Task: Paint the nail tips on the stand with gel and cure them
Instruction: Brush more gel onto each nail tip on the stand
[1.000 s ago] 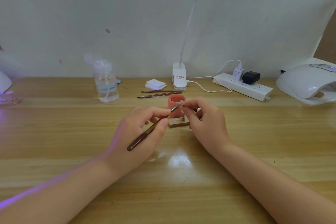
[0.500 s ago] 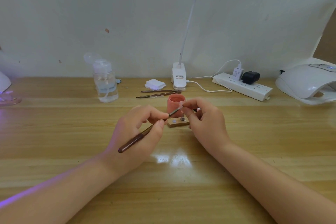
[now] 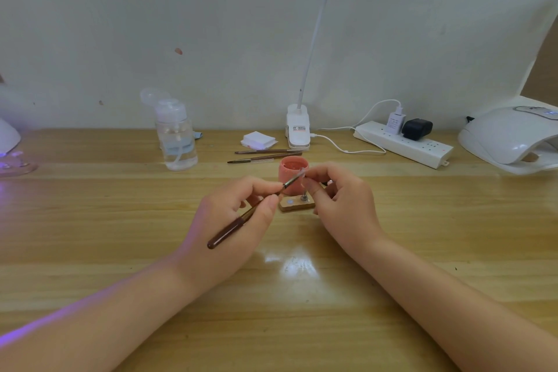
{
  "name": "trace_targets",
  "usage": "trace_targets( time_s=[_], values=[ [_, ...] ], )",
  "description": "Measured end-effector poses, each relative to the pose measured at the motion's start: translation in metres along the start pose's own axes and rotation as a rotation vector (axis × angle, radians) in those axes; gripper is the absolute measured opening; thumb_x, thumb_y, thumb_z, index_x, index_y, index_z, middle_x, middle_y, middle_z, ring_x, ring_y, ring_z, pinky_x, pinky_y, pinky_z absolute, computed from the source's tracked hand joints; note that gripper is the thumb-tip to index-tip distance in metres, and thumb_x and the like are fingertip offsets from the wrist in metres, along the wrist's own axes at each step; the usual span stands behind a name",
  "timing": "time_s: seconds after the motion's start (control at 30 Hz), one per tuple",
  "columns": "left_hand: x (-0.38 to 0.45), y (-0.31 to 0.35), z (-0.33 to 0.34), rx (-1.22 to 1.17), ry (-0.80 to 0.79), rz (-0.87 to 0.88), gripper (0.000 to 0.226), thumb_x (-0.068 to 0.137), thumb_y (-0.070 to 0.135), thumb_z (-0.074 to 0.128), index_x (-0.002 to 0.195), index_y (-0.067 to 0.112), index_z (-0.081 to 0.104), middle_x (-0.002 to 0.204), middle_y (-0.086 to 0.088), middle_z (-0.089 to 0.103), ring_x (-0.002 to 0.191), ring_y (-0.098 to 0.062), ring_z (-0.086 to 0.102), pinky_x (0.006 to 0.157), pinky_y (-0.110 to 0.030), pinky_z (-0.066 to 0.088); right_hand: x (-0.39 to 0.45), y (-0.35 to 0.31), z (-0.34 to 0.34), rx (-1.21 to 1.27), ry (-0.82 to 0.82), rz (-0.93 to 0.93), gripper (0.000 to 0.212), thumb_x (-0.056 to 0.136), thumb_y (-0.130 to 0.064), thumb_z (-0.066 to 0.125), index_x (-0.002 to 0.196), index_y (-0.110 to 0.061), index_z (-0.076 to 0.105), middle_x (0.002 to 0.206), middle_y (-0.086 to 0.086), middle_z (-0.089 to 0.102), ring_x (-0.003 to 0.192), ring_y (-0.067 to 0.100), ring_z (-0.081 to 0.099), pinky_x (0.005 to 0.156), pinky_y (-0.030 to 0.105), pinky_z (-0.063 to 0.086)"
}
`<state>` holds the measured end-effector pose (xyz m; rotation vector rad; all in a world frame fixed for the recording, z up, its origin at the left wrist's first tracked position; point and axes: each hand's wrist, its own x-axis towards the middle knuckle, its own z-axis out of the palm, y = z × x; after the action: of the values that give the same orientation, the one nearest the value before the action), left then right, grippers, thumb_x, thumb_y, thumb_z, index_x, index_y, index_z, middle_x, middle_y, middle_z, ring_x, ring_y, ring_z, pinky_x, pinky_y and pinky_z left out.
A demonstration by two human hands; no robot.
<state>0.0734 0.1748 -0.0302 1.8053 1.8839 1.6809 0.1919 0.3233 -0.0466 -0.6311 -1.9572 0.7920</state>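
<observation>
Head view has us looking down at a wooden table (image 3: 120, 251) with both our forearms reaching in from the near edge. Our left hand (image 3: 229, 226) pinches a brown brush (image 3: 241, 219) between thumb and curled fingers, its handle slanting back over the hand and its bristle end raised to meet the nail tip (image 3: 303, 174). Our right hand (image 3: 344, 205) has its fingers curled in, thumb and forefinger pinching that small tip just above the wooden stand (image 3: 296, 205), which sits on the table between the two hands with a metal post on it. Directly behind the stand is a pink gel pot (image 3: 292, 174), open at the top. Farther back lie two spare brushes (image 3: 262, 154), a stack of white pads (image 3: 258, 140) and a clear pump bottle (image 3: 176, 142). Against the wall stand the white clip base of a desk lamp (image 3: 297, 128), whose small label is too fine to read, a white power strip (image 3: 404, 145) with two plugs in it, and at far right a white curing lamp (image 3: 507, 137).
</observation>
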Motion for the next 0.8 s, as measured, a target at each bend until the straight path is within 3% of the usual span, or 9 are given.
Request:
trace_targets(
  time_s=[0.13, 0.27, 0.4, 0.47, 0.63, 0.73, 0.8],
  values=[
    [-0.001, 0.002, -0.001, -0.053, 0.032, 0.008, 0.011, 0.084, 0.029, 0.057, 0.087, 0.032, 0.067, 0.083, 0.019, 0.072, 0.084, 0.0, 0.064, 0.075, -0.01, 0.045, 0.0, -0.001, 0.0, 0.025, -0.012, 0.008, 0.004, 0.091, -0.021, 0.065, 0.093, -0.023, 0.067, 0.073, -0.033, 0.065, 0.056, 0.011, 0.058, 0.063, 0.04, 0.054],
    [0.012, 0.006, 0.0, -0.129, 0.153, -0.131, 0.023, 0.087, 0.006, 0.065, 0.079, 0.026, 0.07, 0.068, 0.015, 0.068, 0.058, 0.004, 0.058, 0.054, -0.007, 0.042, 0.0, 0.0, 0.0, 0.013, 0.013, 0.023, 0.004, 0.089, -0.021, 0.068, 0.09, -0.025, 0.068, 0.075, -0.017, 0.067, 0.057, 0.017, 0.057, 0.061, 0.036, 0.051],
    [0.05, 0.007, -0.006, -0.051, 0.263, -0.235, 0.016, 0.085, 0.016, 0.067, 0.072, 0.024, 0.068, 0.058, 0.017, 0.063, 0.052, 0.006, 0.053, 0.047, -0.006, 0.037, 0.0, 0.0, 0.0, 0.012, 0.014, 0.022, 0.005, 0.088, -0.02, 0.068, 0.09, -0.025, 0.068, 0.077, -0.015, 0.066, 0.056, 0.018, 0.057, 0.06, 0.033, 0.049],
    [0.069, 0.006, -0.007, 0.026, 0.226, -0.255, 0.014, 0.085, 0.02, 0.066, 0.071, 0.022, 0.068, 0.055, 0.012, 0.061, 0.049, 0.003, 0.05, 0.045, -0.008, 0.036, 0.0, 0.001, 0.0, 0.004, 0.01, 0.021, 0.007, 0.087, -0.019, 0.069, 0.09, -0.026, 0.067, 0.077, -0.016, 0.066, 0.056, 0.017, 0.057, 0.06, 0.033, 0.049],
    [0.117, 0.001, 0.003, 0.319, 0.003, -0.296, 0.023, 0.084, 0.017, 0.055, 0.082, -0.003, 0.066, 0.071, -0.016, 0.063, 0.059, -0.016, 0.049, 0.056, -0.03, 0.038, 0.0, 0.003, 0.001, 0.019, 0.016, 0.024, 0.006, 0.087, -0.018, 0.069, 0.089, -0.024, 0.068, 0.073, -0.011, 0.066, 0.051, 0.009, 0.049, 0.058, 0.025, 0.04],
    [0.133, 0.001, 0.012, 0.412, -0.167, -0.355, 0.019, 0.081, 0.014, 0.053, 0.065, 0.006, 0.053, 0.059, -0.005, 0.049, 0.053, -0.016, 0.041, 0.051, -0.028, 0.03, 0.0, 0.004, 0.001, 0.03, 0.01, 0.027, 0.005, 0.087, -0.019, 0.069, 0.089, -0.023, 0.068, 0.072, -0.003, 0.066, 0.049, 0.007, 0.045, 0.057, 0.023, 0.037],
    [0.138, 0.0, 0.02, 0.441, -0.208, -0.367, 0.028, 0.081, 0.011, 0.052, 0.056, 0.015, 0.038, 0.05, 0.004, 0.036, 0.049, -0.016, 0.033, 0.048, -0.026, 0.025, 0.0, 0.004, 0.001, 0.035, 0.002, 0.032, 0.005, 0.087, -0.02, 0.068, 0.089, -0.024, 0.067, 0.072, 0.0, 0.067, 0.047, 0.007, 0.044, 0.054, 0.022, 0.037]
  ],
)
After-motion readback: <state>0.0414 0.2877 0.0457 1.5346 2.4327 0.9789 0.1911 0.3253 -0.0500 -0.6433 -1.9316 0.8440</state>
